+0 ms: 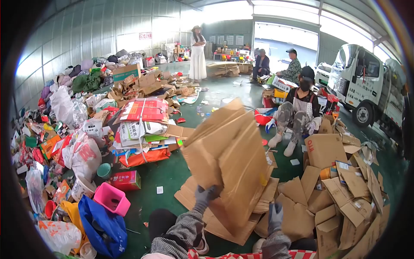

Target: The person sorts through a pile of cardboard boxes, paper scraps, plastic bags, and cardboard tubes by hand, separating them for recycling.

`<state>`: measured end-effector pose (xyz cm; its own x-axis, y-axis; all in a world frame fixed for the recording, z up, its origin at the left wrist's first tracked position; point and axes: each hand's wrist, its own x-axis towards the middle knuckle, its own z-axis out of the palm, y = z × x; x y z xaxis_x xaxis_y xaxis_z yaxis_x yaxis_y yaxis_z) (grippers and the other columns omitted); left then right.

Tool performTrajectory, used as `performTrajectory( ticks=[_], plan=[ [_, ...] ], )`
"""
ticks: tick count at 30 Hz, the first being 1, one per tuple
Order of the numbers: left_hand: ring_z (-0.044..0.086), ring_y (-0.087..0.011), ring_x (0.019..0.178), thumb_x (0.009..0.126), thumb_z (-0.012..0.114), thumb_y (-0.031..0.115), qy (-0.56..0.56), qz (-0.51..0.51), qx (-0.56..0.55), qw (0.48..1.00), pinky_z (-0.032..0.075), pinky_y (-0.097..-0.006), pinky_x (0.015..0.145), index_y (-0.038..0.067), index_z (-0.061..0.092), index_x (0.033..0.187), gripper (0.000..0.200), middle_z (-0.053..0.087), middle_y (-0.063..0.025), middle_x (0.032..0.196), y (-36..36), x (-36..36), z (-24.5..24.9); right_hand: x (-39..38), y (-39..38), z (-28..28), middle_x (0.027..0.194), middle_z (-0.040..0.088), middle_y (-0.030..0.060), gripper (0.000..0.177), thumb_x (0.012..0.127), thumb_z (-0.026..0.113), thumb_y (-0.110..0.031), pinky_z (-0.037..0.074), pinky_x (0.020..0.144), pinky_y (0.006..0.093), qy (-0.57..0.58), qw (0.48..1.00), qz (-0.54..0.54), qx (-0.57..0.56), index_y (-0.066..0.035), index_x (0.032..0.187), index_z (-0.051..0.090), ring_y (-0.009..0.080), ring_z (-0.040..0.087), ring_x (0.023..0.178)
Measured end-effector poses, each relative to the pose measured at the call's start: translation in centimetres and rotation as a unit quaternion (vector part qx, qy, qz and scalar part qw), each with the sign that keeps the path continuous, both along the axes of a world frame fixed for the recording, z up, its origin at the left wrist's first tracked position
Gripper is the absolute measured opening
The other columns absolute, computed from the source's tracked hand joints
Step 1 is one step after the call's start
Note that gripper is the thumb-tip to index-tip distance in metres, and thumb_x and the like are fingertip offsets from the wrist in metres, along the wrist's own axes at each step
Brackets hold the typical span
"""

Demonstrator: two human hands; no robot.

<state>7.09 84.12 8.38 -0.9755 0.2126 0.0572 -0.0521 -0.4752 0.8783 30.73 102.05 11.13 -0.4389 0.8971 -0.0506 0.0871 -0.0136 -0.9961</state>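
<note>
A large folded brown cardboard box point(235, 166) stands tilted up in front of me. My left hand point(206, 196), in a grey glove, is closed on its lower left edge. To the right of the box is my right hand point(275, 216), also gloved in grey, over the flattened cardboard pile point(295, 213). Its fingers are partly hidden, and whether it holds anything is unclear. More flattened cardboard point(189, 194) lies on the floor under and behind the raised box.
A strapped stack of cardboard point(142, 125) stands at centre left. Near my left are a pink bin point(111, 199) and a blue bag point(101, 226). A seated person point(297, 108) is ahead right, other people farther back. A truck point(360, 86) stands at right.
</note>
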Motion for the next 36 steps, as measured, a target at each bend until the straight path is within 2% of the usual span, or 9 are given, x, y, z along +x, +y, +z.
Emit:
performTrajectory(
  ticks=[4, 8, 9, 11, 13, 17, 20, 33, 36],
  plan=[
    [0.057, -0.0211, 0.083, 0.066, 0.069, 0.002, -0.056, 0.083, -0.038, 0.994, 0.049, -0.0294, 0.072, -0.003, 0.047, 0.107, 0.046, 0.058, -0.01, 0.096, -1.5, -3.2, -1.4, 3.1, 2.3, -23.6, 0.104, 0.054, 0.0147, 0.047, 0.075, 0.063, -0.024, 0.041, 0.081, 0.031, -0.053, 0.991, -0.074, -0.095, 0.003, 0.11, 0.047, 0.0211, 0.052, 0.094],
    [0.054, -0.0223, 0.085, 0.071, 0.067, 0.025, -0.005, 0.044, 0.046, 0.998, 0.045, -0.0339, 0.078, -0.003, 0.049, 0.107, 0.049, 0.056, -0.0111, 0.094, -4.7, -10.7, -9.4, 6.8, -2.8, -19.9, 0.103, 0.058, 0.0171, 0.056, 0.072, 0.062, -0.041, 0.042, 0.08, 0.0349, -0.241, 0.96, 0.046, 0.131, 0.002, 0.108, 0.052, 0.0256, 0.055, 0.095],
    [0.054, -0.0231, 0.09, 0.078, 0.058, 0.033, -0.142, -0.02, -0.013, 0.99, 0.043, -0.036, 0.083, 0.002, 0.049, 0.11, 0.046, 0.056, -0.0095, 0.098, -5.6, -11.6, -8.1, 6.2, -3.1, -14.2, 0.112, 0.053, 0.0201, 0.074, 0.069, 0.059, -0.054, 0.039, 0.086, 0.0345, -0.495, 0.859, 0.131, 0.003, 0.003, 0.114, 0.047, 0.0315, 0.05, 0.105],
    [0.052, -0.0234, 0.097, 0.083, 0.048, 0.041, -0.178, -0.138, 0.044, 0.973, 0.04, -0.0398, 0.088, 0.01, 0.051, 0.11, 0.042, 0.055, -0.007, 0.106, -6.7, -13.4, -7.2, 4.8, -3.2, -12.1, 0.122, 0.043, 0.0238, 0.093, 0.064, 0.056, -0.064, 0.037, 0.09, 0.0341, -0.53, 0.824, 0.175, -0.097, 0.005, 0.123, 0.036, 0.0356, 0.042, 0.114],
    [0.052, -0.0236, 0.099, 0.086, 0.035, 0.043, -0.234, -0.125, 0.03, 0.964, 0.039, -0.0422, 0.088, 0.015, 0.05, 0.11, 0.04, 0.055, -0.0058, 0.108, -7.3, -14.2, -5.4, 4.9, -3.4, -27.6, 0.128, 0.034, 0.0262, 0.101, 0.063, 0.059, -0.062, 0.035, 0.093, 0.0355, -0.34, 0.921, 0.052, -0.183, 0.005, 0.129, 0.023, 0.0367, 0.036, 0.118],
    [0.056, -0.0221, 0.087, 0.085, 0.044, 0.039, -0.218, -0.191, 0.034, 0.956, 0.045, -0.0414, 0.079, 0.014, 0.055, 0.097, 0.03, 0.06, -0.004, 0.093, -8.1, -16.3, -5.4, 0.7, -1.4, -28.5, 0.116, 0.045, 0.0174, 0.082, 0.067, 0.07, -0.039, 0.046, 0.077, 0.0334, -0.096, 0.944, -0.06, -0.311, 0.005, 0.124, 0.032, 0.0254, 0.046, 0.107],
    [0.057, -0.0218, 0.083, 0.084, 0.048, 0.036, -0.224, -0.156, 0.017, 0.962, 0.046, -0.0394, 0.076, 0.012, 0.056, 0.096, 0.027, 0.06, -0.0046, 0.09, -6.0, -16.1, -5.8, -2.6, 3.4, -32.4, 0.13, 0.033, 0.0219, 0.106, 0.061, 0.069, -0.053, 0.032, 0.097, 0.0376, -0.171, 0.941, -0.041, -0.289, 0.002, 0.133, 0.013, 0.0337, 0.036, 0.118],
    [0.056, -0.0176, 0.09, 0.083, 0.048, 0.034, -0.274, -0.178, 0.087, 0.941, 0.044, -0.0372, 0.082, 0.016, 0.056, 0.1, 0.026, 0.06, -0.0015, 0.095, 7.2, -15.3, -13.7, -8.6, 8.6, -30.8, 0.117, 0.045, 0.015, 0.082, 0.065, 0.072, -0.035, 0.04, 0.087, 0.0309, 0.174, 0.892, -0.064, -0.413, 0.001, 0.126, 0.031, 0.0252, 0.041, 0.112],
    [0.056, -0.0187, 0.091, 0.084, 0.046, 0.034, -0.317, -0.136, 0.045, 0.937, 0.044, -0.0391, 0.082, 0.016, 0.056, 0.099, 0.025, 0.06, -0.0022, 0.096, 9.1, -15.3, -12.3, -8.0, 5.0, -26.0, 0.12, 0.04, 0.0142, 0.083, 0.064, 0.073, -0.032, 0.035, 0.09, 0.0311, 0.047, 0.931, -0.099, -0.348, 0.0, 0.127, 0.03, 0.0249, 0.036, 0.115]
  ],
)
